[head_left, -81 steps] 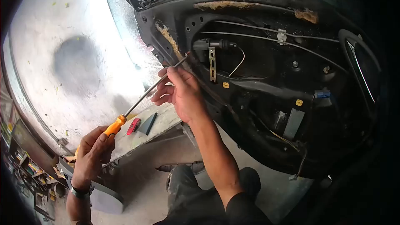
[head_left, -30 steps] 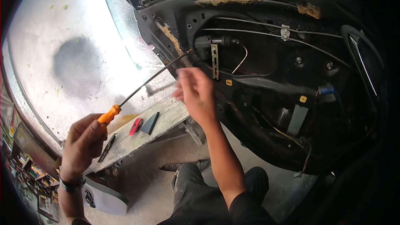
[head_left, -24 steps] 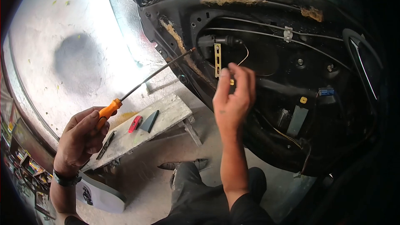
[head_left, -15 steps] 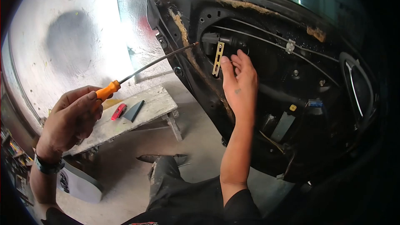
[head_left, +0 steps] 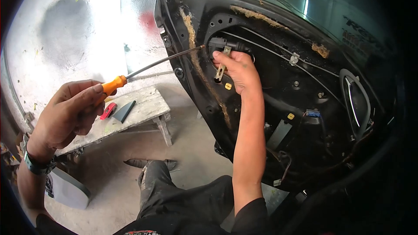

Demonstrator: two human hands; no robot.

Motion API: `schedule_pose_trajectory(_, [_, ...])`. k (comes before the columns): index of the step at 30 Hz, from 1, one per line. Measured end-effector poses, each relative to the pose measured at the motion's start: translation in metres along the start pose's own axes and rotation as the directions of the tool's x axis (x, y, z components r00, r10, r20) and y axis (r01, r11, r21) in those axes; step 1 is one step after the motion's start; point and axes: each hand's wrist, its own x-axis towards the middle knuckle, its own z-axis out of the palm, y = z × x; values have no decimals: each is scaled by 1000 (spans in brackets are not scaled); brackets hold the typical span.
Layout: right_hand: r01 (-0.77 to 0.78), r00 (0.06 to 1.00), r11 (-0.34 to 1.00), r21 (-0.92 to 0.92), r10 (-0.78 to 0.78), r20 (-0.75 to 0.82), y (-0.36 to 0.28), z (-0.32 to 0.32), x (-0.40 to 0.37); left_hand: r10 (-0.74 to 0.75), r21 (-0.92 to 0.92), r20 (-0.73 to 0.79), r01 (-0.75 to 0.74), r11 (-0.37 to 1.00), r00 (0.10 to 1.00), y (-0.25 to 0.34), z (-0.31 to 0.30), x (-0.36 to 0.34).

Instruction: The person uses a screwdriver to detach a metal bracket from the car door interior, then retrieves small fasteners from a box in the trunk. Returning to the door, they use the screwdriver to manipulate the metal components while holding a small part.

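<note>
My left hand is closed around the orange handle of a screwdriver. Its long shaft slants up and right, the tip close to the left edge of an opening in the black car door panel. In that opening sits a black plastic mechanism with a slotted metal strip below it. My right hand is closed at the strip, thumb and fingers around its upper part; the fingers behind are partly hidden.
A pale worn bench at left carries a red tool and a dark wedge-shaped piece. Two cables cross the door toward the inner handle. A blue connector and yellow clips show lower down.
My right hand has moved in from beside the slotted strip and closed on it. The left hand still holds the screwdriver near the opening. The view has shifted slightly.
</note>
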Motion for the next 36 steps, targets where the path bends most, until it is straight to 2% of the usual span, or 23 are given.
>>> schedule_pose_trajectory(2, [-27, 1000, 998, -52, 26, -7, 3, 0, 4, -27, -20, -8, 27, 999, 1000, -2, -5, 1])
schedule_pose_trajectory(3, [13, 999, 999, -52, -15, -40, 7, 5, 6, -38, -23, -6, 37, 999, 999, -1, -5, 1])
schedule_pose_trajectory(6, [111, 963, 949, -296, -176, -204, 27, 12, 16, -56, -13, 3, 56, 998, 998, 1, -5, 1])
schedule_pose_trajectory(10, [41, 894, 820, -571, -286, -346, 24, 27, 8, -51, 17, 16, 51, 999, 999, -1, -6, 1])
schedule_pose_trajectory(11, [59, 876, 807, -587, -324, -358, 26, 29, 7, -49, 16, 20, 49, 999, 999, -1, -6, 2])
schedule_pose_trajectory(14, [54, 871, 830, -556, -311, -380, 18, 34, -1, -38, 3, 27, 38, 999, 999, -1, -4, 1])
schedule_pose_trajectory(20, [104, 839, 761, -641, -413, -355, 18, 38, -8, -42, -16, 52, 43, 999, 998, 0, -3, 0])
schedule_pose_trajectory(23, [111, 864, 746, -657, -399, -307, 12, 39, -17, -44, -3, 52, 45, 999, 998, -3, -5, 1])
schedule_pose_trajectory(26, [148, 834, 571, -807, -511, -209, 19, 36, -29, -50, -11, 51, 51, 999, 997, -1, -3, 0])
schedule_pose_trajectory(30, [219, 676, 348, -912, -728, -115, 5, 39, -69, -56, -14, 53, 57, 998, 997, -3, -5, 1])
schedule_pose_trajectory(32, [227, 523, 71, -971, -850, 60, -17, 33, -75, -54, 19, 53, 53, 998, 997, -4, -6, 1])
schedule_pose_trajectory(34, [122, 507, -183, -976, -833, 220, -39, 19, -65, -46, 25, 46, 45, 999, 998, -5, -5, 1])
schedule_pose_trajectory(36, [147, 655, -163, -975, -723, 220, -48, 7, -58, -41, 28, 47, 39, 999, 998, -4, -4, 1])
